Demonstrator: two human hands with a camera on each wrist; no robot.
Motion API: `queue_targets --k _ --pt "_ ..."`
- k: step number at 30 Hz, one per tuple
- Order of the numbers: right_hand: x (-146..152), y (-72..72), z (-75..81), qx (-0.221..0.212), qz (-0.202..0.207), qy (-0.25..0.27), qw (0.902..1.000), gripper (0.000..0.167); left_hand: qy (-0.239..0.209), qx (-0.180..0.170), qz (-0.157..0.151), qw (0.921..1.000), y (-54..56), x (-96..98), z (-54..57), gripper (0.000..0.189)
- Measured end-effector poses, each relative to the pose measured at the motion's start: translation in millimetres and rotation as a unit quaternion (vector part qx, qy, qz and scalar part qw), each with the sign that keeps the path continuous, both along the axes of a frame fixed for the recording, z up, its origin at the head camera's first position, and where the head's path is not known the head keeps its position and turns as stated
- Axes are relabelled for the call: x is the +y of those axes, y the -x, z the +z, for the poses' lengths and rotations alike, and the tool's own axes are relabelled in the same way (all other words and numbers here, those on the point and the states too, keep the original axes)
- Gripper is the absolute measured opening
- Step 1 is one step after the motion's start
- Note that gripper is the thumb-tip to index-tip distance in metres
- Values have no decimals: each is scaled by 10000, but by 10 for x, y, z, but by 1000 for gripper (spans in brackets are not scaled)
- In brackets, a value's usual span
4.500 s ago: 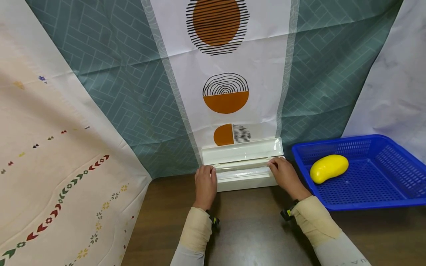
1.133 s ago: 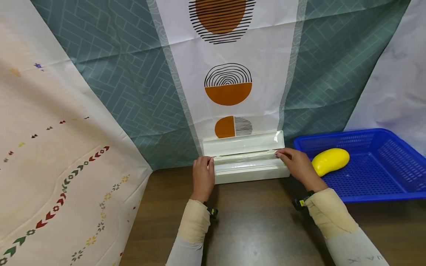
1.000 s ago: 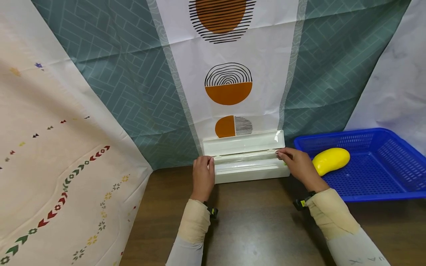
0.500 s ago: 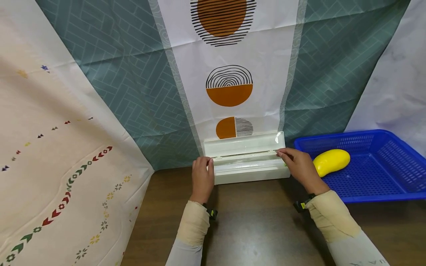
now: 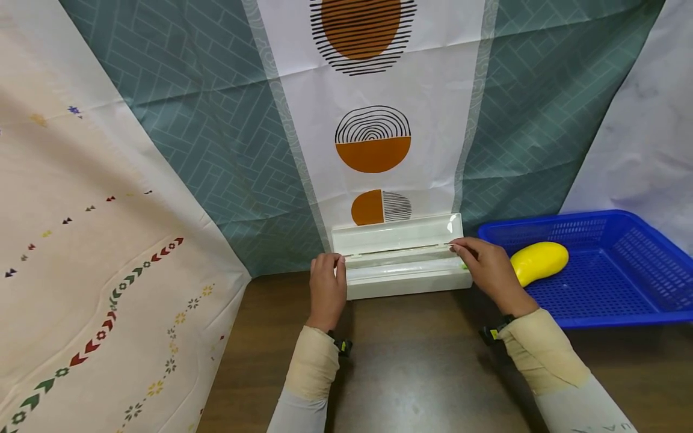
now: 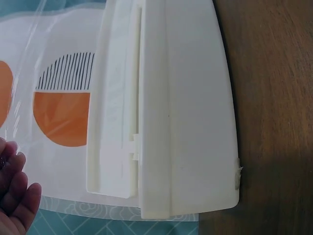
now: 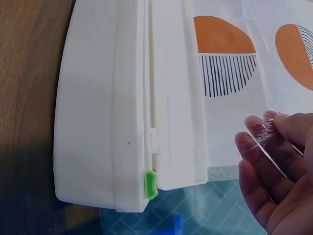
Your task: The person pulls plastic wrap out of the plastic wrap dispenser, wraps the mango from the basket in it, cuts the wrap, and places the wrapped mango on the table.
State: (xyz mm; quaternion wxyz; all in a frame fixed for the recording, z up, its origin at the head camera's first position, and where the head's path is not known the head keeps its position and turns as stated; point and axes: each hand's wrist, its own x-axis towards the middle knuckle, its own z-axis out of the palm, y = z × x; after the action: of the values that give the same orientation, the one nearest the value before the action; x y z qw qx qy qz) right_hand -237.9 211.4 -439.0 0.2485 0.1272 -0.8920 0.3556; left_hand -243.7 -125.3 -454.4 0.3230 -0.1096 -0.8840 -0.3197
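A white cling film dispenser (image 5: pixel 408 285) stands at the back of the table with its long lid (image 5: pixel 397 234) tipped back. Its roll (image 5: pixel 400 269) of clear film shows inside. My right hand (image 5: pixel 489 270) is at the right end, and in the right wrist view thumb and fingertips pinch a bunched edge of cling film (image 7: pixel 265 133). At the left end my left hand (image 5: pixel 327 291) has its curled fingertips at the film's other edge; only some fingers (image 6: pixel 19 196) show in the left wrist view. Between both hands the film stretches clear. A green slider (image 7: pixel 150 185) sits at the dispenser's right end.
A blue plastic basket (image 5: pixel 606 300) with a yellow mango-like fruit (image 5: pixel 541 263) stands to the right, close behind my right hand. A patterned cloth (image 5: pixel 368 90) hangs right behind the dispenser. Brown wooden table (image 5: pixel 411 367) lies in front, with cream cloth (image 5: pixel 108 288) on the left.
Since the oldest frame my right hand has shifted right, from over the dispenser to its end, and the dispenser's right end now reaches farther right. Over the last second both hands stay nearly still.
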Motion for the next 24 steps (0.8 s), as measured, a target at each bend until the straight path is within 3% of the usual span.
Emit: queue_targets --k 13,24 --pt "-26 -48 69 210 59 136 9997 20 41 132 -7 9999 -57 -25 69 21" --pt "-45 -104 123 281 -45 150 9995 20 95 492 -94 9987 -107 -32 168 20"
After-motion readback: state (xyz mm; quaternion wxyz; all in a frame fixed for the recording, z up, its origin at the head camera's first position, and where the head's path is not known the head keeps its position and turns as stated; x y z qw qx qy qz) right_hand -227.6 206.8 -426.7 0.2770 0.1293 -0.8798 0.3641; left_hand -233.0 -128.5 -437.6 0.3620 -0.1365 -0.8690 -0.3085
